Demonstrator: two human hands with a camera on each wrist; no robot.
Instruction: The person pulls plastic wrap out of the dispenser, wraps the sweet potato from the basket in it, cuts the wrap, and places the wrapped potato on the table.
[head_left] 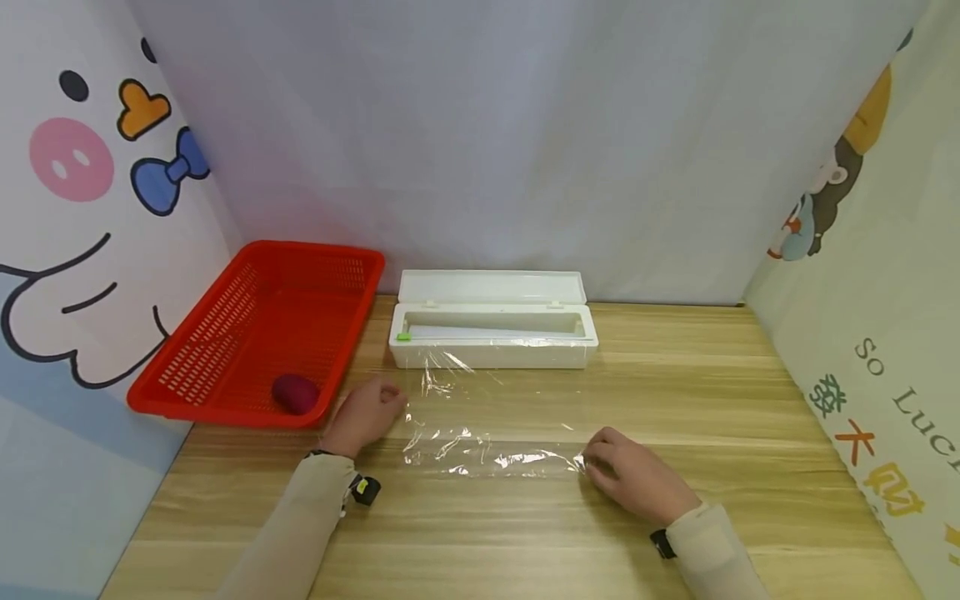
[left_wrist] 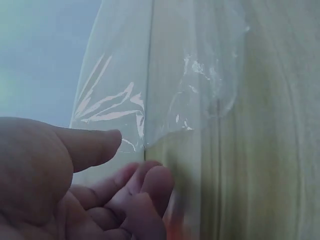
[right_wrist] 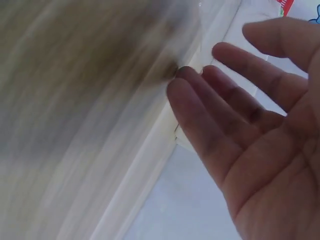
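Note:
A sheet of clear cling film stretches from the front of a white dispenser box onto the wooden table. At the film's left edge is my left hand; in the left wrist view its fingers are loosely curled and the thumb is apart from them, with no film visibly pinched. My right hand is by the film's near right corner. In the right wrist view its fingers are spread and relaxed, holding nothing. The box's lid stands open, and a green slider sits at its left end.
A red plastic basket stands to the left of the box, with a dark-red rounded object in its near right corner. Behind the table hangs a pale curtain; printed cloths hang on both sides.

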